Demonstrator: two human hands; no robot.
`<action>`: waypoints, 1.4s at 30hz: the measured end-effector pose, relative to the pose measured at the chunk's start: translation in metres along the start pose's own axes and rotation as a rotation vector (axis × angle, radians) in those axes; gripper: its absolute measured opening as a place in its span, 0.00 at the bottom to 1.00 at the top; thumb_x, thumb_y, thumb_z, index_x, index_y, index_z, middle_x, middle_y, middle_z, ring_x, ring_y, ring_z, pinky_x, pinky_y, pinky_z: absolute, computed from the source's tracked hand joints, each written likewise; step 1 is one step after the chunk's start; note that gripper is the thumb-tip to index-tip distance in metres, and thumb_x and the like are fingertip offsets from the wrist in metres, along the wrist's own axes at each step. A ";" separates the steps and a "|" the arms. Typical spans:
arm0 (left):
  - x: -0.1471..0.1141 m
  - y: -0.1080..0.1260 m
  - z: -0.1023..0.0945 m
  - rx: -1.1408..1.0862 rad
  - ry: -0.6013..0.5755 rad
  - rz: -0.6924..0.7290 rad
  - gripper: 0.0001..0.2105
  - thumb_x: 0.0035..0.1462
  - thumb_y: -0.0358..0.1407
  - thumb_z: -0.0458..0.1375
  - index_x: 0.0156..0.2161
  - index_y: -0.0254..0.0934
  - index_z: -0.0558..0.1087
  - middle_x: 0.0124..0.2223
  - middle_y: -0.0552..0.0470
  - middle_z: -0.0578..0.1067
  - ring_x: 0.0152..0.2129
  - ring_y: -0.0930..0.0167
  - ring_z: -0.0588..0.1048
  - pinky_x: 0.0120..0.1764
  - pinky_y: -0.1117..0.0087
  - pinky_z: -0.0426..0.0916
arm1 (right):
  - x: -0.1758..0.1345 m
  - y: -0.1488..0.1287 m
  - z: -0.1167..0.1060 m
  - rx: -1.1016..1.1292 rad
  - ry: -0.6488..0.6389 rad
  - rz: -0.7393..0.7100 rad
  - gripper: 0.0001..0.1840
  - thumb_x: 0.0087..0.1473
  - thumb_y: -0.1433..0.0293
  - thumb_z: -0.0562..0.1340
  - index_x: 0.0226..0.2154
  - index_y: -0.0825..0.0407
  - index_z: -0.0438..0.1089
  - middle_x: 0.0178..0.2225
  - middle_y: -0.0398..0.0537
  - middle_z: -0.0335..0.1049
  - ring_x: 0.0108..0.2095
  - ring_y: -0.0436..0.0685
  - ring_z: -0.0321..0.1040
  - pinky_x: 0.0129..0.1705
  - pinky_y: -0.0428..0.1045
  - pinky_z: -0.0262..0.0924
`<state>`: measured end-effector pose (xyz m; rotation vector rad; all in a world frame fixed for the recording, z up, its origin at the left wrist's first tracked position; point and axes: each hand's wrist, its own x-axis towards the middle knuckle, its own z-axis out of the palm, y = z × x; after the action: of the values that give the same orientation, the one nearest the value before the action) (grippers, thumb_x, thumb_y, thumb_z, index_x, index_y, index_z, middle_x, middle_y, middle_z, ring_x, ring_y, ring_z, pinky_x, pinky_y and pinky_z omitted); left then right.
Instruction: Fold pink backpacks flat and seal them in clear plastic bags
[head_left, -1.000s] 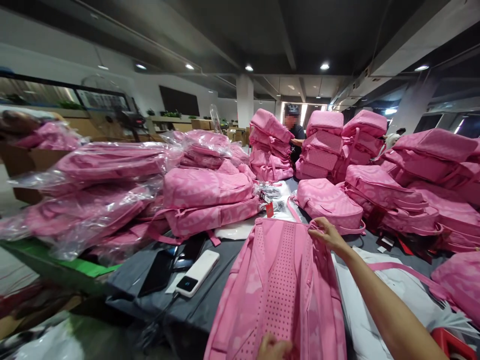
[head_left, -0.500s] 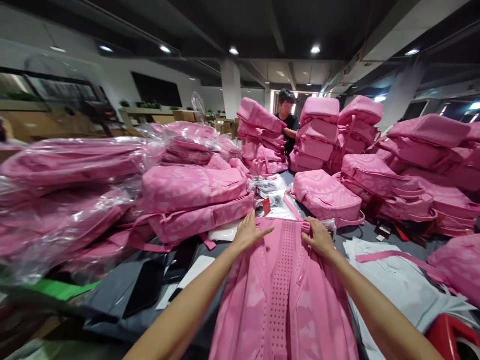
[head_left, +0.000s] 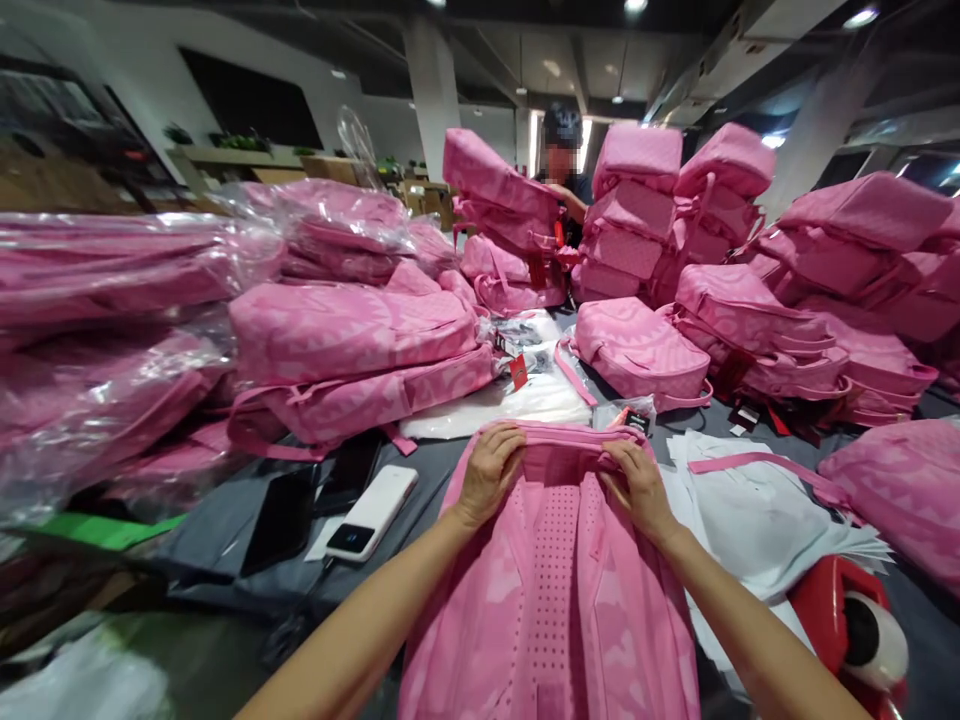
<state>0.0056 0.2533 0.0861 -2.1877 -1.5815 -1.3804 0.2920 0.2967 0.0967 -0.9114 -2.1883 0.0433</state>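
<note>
A pink camouflage backpack (head_left: pixel 555 580) lies in front of me, its perforated back panel facing up. My left hand (head_left: pixel 491 470) has its fingers curled over the top edge on the left. At the same edge on the right, my right hand (head_left: pixel 634 480) grips the fabric with fingers bent over it. Just beyond the top edge, a small packet with a dark label (head_left: pixel 628 418) lies on the table. A red tag (head_left: pixel 518 372) rests on white plastic bags (head_left: pixel 487 405) farther off.
Stacked pink backpacks (head_left: pixel 360 330) stand left, some plastic-wrapped (head_left: pixel 135 270); more piles (head_left: pixel 637 200) rise at the back and right. A person (head_left: pixel 574 185) stands behind them. A white power bank (head_left: pixel 373 512), black phone (head_left: pixel 279 520), white sheets (head_left: pixel 750 510) and red tape dispenser (head_left: pixel 832 610) flank the backpack.
My fingers have closed over the backpack's top edge, which now folds toward me. The view has tilted down, showing the power bank. The person behind has shifted a backpack on the pile.
</note>
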 end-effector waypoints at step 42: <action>0.023 0.029 0.069 0.140 -0.676 -0.187 0.43 0.52 0.71 0.53 0.69 0.54 0.60 0.75 0.40 0.49 0.70 0.36 0.39 0.64 0.30 0.31 | 0.042 0.038 0.082 -0.354 -0.250 0.392 0.14 0.65 0.67 0.58 0.50 0.55 0.69 0.43 0.57 0.77 0.46 0.64 0.74 0.48 0.54 0.64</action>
<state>0.0711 0.2952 0.0738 -2.6234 -2.0445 -0.5321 0.2415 0.3704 0.0536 -1.6022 -2.2484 -0.0472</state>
